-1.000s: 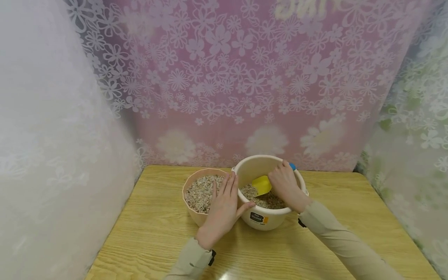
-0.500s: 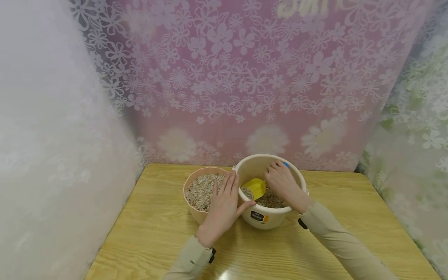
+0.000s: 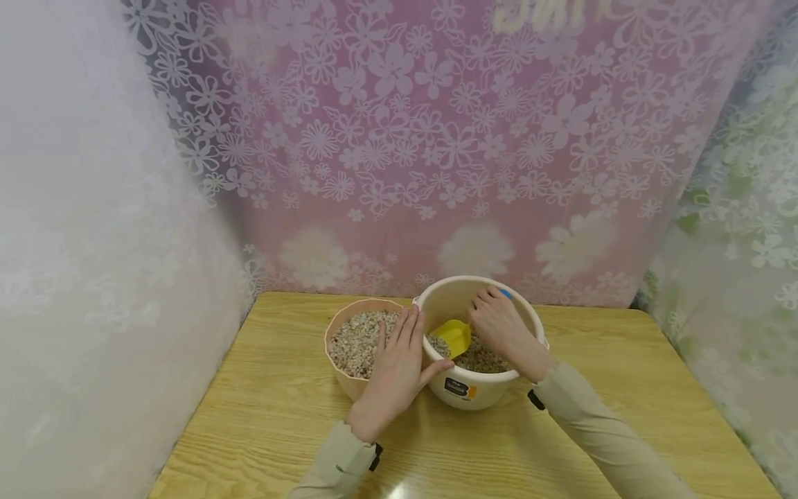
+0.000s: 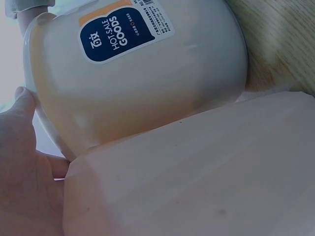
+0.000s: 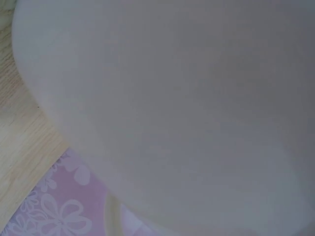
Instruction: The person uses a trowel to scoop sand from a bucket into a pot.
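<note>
In the head view, the right hand (image 3: 499, 324) reaches into a cream bucket (image 3: 469, 389) and grips a yellow scoop (image 3: 455, 335) by its handle. A blue handle end (image 3: 506, 294) shows past the fingers. Grain-like bits lie in the scoop, and more grain (image 3: 481, 356) covers the bucket's bottom. The left hand (image 3: 397, 367) lies with straight fingers across the touching rims of the bucket and a peach pot (image 3: 349, 382). Pale grain (image 3: 360, 344) fills that pot nearly to its rim. In the left wrist view, the thumb touches the bucket's rim. Only the bucket's outer wall (image 5: 162, 108) fills most of the right wrist view.
Both containers stand side by side on a wooden table (image 3: 262, 430) near its back edge. A pink flowered curtain (image 3: 399, 173) hangs right behind. White sheeting (image 3: 112, 242) closes the left side, and a pale flowered sheet (image 3: 742, 277) the right.
The right hand has shifted slightly left inside the bucket, and the yellow scoop has moved left and down toward the near-left wall with grain in it. The left hand has stayed put.
</note>
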### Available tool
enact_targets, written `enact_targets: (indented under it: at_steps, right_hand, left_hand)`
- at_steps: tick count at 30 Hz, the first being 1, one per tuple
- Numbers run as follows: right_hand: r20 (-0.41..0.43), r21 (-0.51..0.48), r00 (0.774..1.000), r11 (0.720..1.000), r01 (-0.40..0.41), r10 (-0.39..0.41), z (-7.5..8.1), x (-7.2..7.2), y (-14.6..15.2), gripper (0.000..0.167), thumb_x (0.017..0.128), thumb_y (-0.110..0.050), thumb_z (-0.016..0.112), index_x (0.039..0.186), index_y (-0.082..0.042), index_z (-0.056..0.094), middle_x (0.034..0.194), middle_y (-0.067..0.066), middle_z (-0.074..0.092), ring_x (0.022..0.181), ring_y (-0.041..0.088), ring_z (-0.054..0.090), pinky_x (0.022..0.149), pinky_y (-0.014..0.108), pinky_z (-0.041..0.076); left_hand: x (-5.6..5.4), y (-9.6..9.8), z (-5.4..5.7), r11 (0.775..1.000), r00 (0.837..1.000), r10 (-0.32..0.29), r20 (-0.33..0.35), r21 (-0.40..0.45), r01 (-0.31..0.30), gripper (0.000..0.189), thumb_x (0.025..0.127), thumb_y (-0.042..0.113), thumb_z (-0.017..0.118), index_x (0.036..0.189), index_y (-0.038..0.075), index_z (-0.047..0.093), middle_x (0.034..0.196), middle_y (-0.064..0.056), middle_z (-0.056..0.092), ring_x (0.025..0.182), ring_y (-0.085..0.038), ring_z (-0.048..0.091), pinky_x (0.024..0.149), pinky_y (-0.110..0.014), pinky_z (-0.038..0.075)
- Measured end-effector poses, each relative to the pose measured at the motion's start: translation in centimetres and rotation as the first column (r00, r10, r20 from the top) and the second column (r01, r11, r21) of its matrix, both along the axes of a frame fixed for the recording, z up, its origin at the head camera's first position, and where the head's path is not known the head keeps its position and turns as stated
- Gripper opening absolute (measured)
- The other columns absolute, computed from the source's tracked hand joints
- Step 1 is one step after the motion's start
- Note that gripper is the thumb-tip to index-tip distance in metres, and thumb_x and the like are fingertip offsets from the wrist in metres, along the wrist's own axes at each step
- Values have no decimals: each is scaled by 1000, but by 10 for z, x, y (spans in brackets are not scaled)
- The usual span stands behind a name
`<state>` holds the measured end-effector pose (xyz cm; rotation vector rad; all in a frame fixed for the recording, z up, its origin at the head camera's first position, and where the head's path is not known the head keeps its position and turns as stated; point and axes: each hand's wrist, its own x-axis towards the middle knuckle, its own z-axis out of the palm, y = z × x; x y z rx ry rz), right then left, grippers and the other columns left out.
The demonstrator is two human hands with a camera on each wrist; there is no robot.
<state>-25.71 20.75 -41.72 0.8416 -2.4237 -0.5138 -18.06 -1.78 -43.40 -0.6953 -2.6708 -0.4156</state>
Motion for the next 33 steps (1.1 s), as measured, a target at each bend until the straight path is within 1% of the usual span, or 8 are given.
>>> enact_targets:
  at_steps: [7, 11, 14, 17, 20, 23, 29, 33]
  right_hand:
    - [56, -11, 998, 999, -37, 38, 2, 4, -1, 25, 79, -31, 88, 82, -10, 74, 83, 4, 67, 82, 23, 59, 81, 36, 43]
    - [99, -36, 993, 997, -66, 70, 6, 9, 3, 23, 79, -31, 88, 82, -11, 75, 84, 3, 68, 82, 23, 61, 81, 36, 44]
    - [158, -69, 983, 994, -89, 99, 10, 13, 9, 22, 78, -32, 87, 79, -14, 74, 80, 0, 67, 79, 21, 60, 78, 36, 43]
    - [238, -121, 964, 988, -92, 119, 14, 16, 15, 20, 78, -32, 87, 76, -19, 72, 76, -5, 64, 76, 19, 58, 77, 36, 42]
    - [301, -186, 947, 981, -58, 113, 16, 18, 22, 15, 79, -28, 86, 78, -20, 74, 78, -6, 65, 80, 19, 59, 82, 40, 45]
    - [329, -244, 940, 970, -3, 85, 18, 18, 27, 11, 82, -28, 84, 83, -20, 76, 82, -5, 69, 85, 21, 62, 87, 45, 46]
    - [362, -323, 931, 943, 84, 41, 24, 20, 33, 15, 87, -31, 80, 91, -17, 77, 89, -1, 75, 87, 25, 69, 94, 55, 45]
    - [379, -374, 925, 913, 162, -9, 26, 25, 36, 17, 89, -30, 79, 96, -14, 78, 91, 2, 76, 86, 27, 69, 94, 57, 44]
  left_hand:
    - [0, -2, 1, 1000, 1000, 6, -16, -13, -6, 94, 97, 67, 44, 157, -3, 30, 163, -20, 29, 152, -31, 27, 118, -63, 26]
    - [0, -1, 2, 1000, 1000, -5, -22, -6, 5, 93, 97, 66, 46, 157, -4, 30, 163, -21, 29, 152, -32, 27, 118, -63, 26]
    - [0, -1, 2, 1000, 1000, -16, -17, 1, 16, 93, 97, 65, 47, 157, -4, 30, 163, -21, 29, 152, -33, 27, 118, -63, 26]
    - [0, -1, 1, 1000, 1000, -15, 0, 7, 15, 93, 97, 65, 47, 157, -4, 29, 164, -21, 28, 152, -33, 26, 119, -63, 25]
    - [0, -1, 1, 1000, 1000, -8, 14, 10, 8, 94, 97, 66, 45, 158, -3, 28, 164, -21, 26, 153, -32, 25, 120, -62, 23]
    - [0, -1, 1, 1000, 1000, -7, 12, 17, 7, 94, 97, 67, 44, 158, -3, 28, 164, -21, 27, 152, -33, 26, 120, -62, 23]
    - [0, -1, 0, 1000, 1000, -5, 8, 13, 5, 93, 97, 67, 45, 157, -3, 29, 163, -20, 29, 152, -33, 27, 120, -62, 23]
    - [0, 0, 0, 1000, 1000, -1, 7, 5, 1, 93, 97, 67, 44, 158, -2, 29, 164, -20, 28, 152, -32, 27, 121, -61, 21]
